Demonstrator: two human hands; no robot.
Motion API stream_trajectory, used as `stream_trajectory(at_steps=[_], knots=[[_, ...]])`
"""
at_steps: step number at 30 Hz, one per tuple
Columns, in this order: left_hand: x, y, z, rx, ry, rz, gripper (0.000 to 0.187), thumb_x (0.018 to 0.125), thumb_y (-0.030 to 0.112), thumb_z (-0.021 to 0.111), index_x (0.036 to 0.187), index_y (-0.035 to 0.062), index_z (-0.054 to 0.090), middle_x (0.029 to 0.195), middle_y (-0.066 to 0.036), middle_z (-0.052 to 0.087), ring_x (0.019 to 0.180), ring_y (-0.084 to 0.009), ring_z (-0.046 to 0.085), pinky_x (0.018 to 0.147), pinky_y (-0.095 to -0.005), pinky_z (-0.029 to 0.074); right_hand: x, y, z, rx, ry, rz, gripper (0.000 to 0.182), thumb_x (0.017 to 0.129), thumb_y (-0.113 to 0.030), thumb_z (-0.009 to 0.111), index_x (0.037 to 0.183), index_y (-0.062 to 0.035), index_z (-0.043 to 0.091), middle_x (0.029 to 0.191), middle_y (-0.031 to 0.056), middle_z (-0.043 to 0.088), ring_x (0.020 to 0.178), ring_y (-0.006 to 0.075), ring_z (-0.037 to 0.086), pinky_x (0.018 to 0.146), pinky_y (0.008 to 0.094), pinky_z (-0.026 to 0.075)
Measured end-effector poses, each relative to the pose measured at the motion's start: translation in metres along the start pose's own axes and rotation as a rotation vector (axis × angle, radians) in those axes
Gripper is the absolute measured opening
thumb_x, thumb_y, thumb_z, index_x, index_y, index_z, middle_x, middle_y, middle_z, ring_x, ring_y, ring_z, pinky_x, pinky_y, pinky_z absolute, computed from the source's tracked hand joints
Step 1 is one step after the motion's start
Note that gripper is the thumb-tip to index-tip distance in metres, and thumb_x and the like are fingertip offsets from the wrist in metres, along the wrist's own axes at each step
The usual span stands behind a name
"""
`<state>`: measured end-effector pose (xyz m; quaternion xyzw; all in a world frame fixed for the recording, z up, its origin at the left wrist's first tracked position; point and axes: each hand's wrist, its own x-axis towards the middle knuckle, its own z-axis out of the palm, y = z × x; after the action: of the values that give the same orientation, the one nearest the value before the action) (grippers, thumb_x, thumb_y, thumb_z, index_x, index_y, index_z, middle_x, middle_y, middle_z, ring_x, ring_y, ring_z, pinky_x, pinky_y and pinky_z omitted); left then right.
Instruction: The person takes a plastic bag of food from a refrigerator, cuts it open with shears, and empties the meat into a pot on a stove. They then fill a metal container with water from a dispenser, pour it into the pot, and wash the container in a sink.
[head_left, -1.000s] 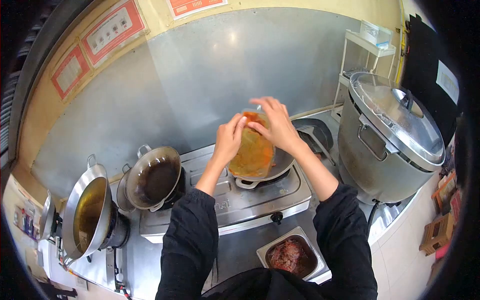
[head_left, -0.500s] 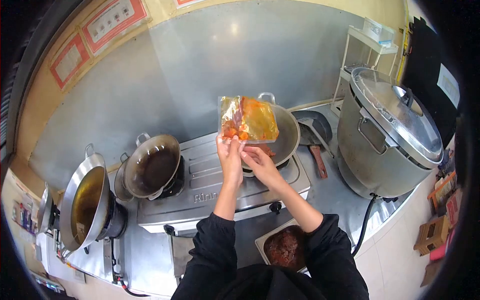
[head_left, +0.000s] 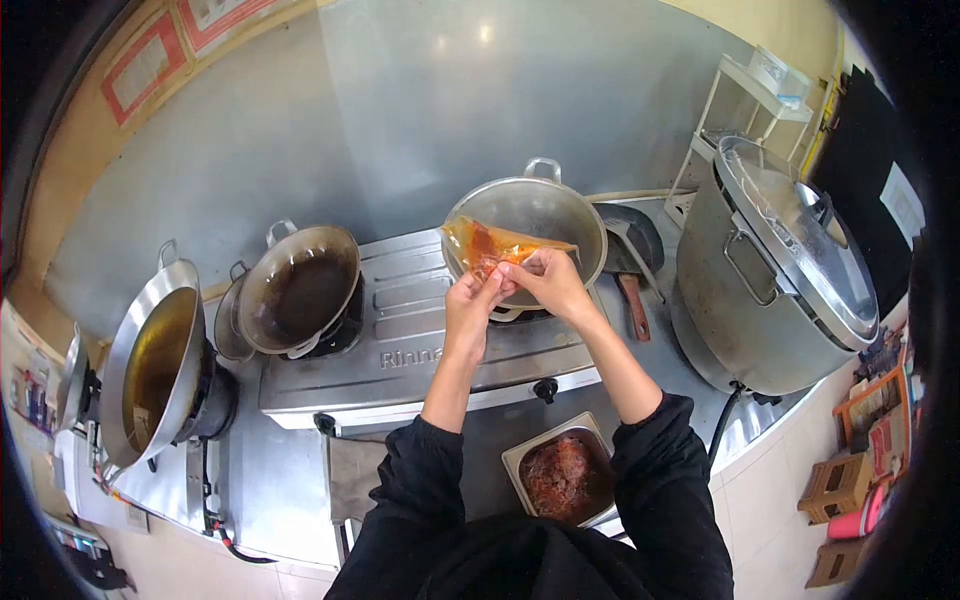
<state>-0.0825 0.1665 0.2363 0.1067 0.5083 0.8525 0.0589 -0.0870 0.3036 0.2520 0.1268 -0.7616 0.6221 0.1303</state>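
A clear plastic pouch (head_left: 492,243) of orange-red, oily contents is held between both my hands above a wok (head_left: 492,200) on the stove. My left hand (head_left: 472,308) pinches its near edge with thumb and fingers. Right beside it, my right hand (head_left: 553,284) grips the same edge, with the fingertips of both hands almost touching. The pouch is folded and tilted, its far side pointing away from me. Pouch and hands hide much of the wok's inside.
Left of the wok on the stove (head_left: 400,335) sits a darker wok (head_left: 262,290). Farther left, another wok (head_left: 118,370) contains yellowish oil. A large lidded pot (head_left: 715,310) and a pan with a wooden handle (head_left: 633,305) stand right. A metal tray (head_left: 516,462) of dark red food lies near me.
The pouch has gone from spread flat and facing me to folded and tipped over. Both hands have turned and now pinch its near edge together. My view has shifted slightly.
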Motion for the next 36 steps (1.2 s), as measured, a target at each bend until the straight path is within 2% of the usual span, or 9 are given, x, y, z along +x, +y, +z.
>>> stream_trajectory(at_steps=[6, 13, 16, 18, 21, 22, 25, 29, 36], knots=[[0.004, -0.015, 0.011, 0.116, 0.141, 0.162, 0.017, 0.088, 0.016, 0.050, 0.087, 0.0003, 0.056, 0.071, -0.005, 0.059, 0.065, -0.0111, 0.056, 0.062, -0.0238, 0.045, -0.012, -0.024, 0.008, -0.339, 0.179, -0.004, 0.026, 0.075, -0.021, 0.064, 0.070, 0.0045, 0.061, 0.059, 0.0161, 0.058, 0.053, 0.0214, 0.056, 0.053, 0.0305, 0.043], [0.004, -0.021, 0.015, 0.313, 0.252, 0.253, 0.029, 0.091, 0.027, 0.044, 0.082, 0.0021, 0.057, 0.053, -0.003, 0.053, 0.046, -0.0089, 0.050, 0.044, -0.0217, 0.041, -0.012, -0.004, 0.013, -0.384, 0.274, -0.043, 0.031, 0.078, -0.022, 0.062, 0.063, 0.0046, 0.057, 0.051, 0.0121, 0.051, 0.046, 0.0152, 0.044, 0.045, 0.0298, 0.035], [0.003, -0.015, 0.018, 0.208, 0.281, 0.122, 0.032, 0.091, 0.028, 0.043, 0.081, 0.0008, 0.056, 0.052, -0.003, 0.053, 0.043, -0.0091, 0.049, 0.042, -0.0212, 0.040, -0.014, 0.001, 0.014, -0.358, 0.290, -0.093, 0.030, 0.080, -0.021, 0.061, 0.065, 0.0042, 0.059, 0.052, 0.0089, 0.052, 0.047, 0.0099, 0.043, 0.045, 0.0274, 0.034], [0.001, -0.007, 0.023, 0.133, 0.229, 0.127, 0.031, 0.092, 0.027, 0.043, 0.082, 0.0004, 0.056, 0.054, -0.004, 0.054, 0.045, -0.0096, 0.051, 0.044, -0.0211, 0.041, -0.016, -0.005, 0.013, -0.313, 0.277, -0.087, 0.029, 0.079, -0.021, 0.060, 0.066, 0.0045, 0.058, 0.052, 0.0126, 0.052, 0.048, 0.0124, 0.045, 0.047, 0.0298, 0.037], [0.006, -0.010, 0.015, 0.135, 0.079, 0.128, 0.028, 0.092, 0.024, 0.043, 0.084, -0.0002, 0.055, 0.060, -0.006, 0.057, 0.050, -0.0106, 0.054, 0.047, -0.0210, 0.043, -0.011, -0.003, 0.001, -0.185, 0.176, -0.093, 0.026, 0.079, -0.022, 0.061, 0.075, 0.0034, 0.060, 0.060, 0.0080, 0.059, 0.054, 0.0102, 0.050, 0.053, 0.0264, 0.041], [0.009, -0.012, 0.011, 0.153, 0.016, 0.128, 0.027, 0.092, 0.023, 0.043, 0.085, -0.0004, 0.055, 0.062, -0.007, 0.058, 0.051, -0.0109, 0.054, 0.049, -0.0210, 0.044, -0.012, -0.006, -0.002, -0.013, 0.050, 0.009, 0.026, 0.079, -0.024, 0.063, 0.084, 0.0015, 0.061, 0.071, 0.0040, 0.063, 0.064, 0.0101, 0.055, 0.062, 0.0237, 0.043], [0.013, -0.013, 0.007, 0.218, -0.095, 0.130, 0.023, 0.091, 0.020, 0.043, 0.088, -0.0002, 0.054, 0.066, -0.007, 0.059, 0.055, -0.0117, 0.056, 0.050, -0.0208, 0.044, -0.007, 0.004, -0.007, 0.186, -0.046, 0.144, 0.026, 0.079, -0.024, 0.064, 0.088, 0.0009, 0.061, 0.076, 0.0036, 0.063, 0.070, 0.0098, 0.056, 0.065, 0.0233, 0.042], [0.005, -0.008, 0.011, 0.221, -0.109, 0.066, 0.023, 0.090, 0.023, 0.045, 0.084, 0.0029, 0.053, 0.062, -0.004, 0.055, 0.054, -0.0106, 0.051, 0.057, -0.0237, 0.043, -0.005, 0.008, -0.006, 0.385, -0.006, 0.345, 0.019, 0.077, -0.016, 0.066, 0.088, -0.0012, 0.061, 0.074, 0.0030, 0.061, 0.066, 0.0084, 0.054, 0.060, 0.0224, 0.042], [0.003, -0.018, 0.015, 0.422, 0.038, 0.113, 0.022, 0.092, 0.019, 0.040, 0.090, 0.0018, 0.052, 0.061, 0.000, 0.051, 0.051, -0.0081, 0.046, 0.056, -0.0220, 0.041, -0.012, 0.001, 0.016, 0.388, 0.187, 0.143, 0.014, 0.078, -0.012, 0.063, 0.085, -0.0006, 0.061, 0.070, 0.0011, 0.060, 0.057, 0.0058, 0.053, 0.052, 0.0202, 0.043]])
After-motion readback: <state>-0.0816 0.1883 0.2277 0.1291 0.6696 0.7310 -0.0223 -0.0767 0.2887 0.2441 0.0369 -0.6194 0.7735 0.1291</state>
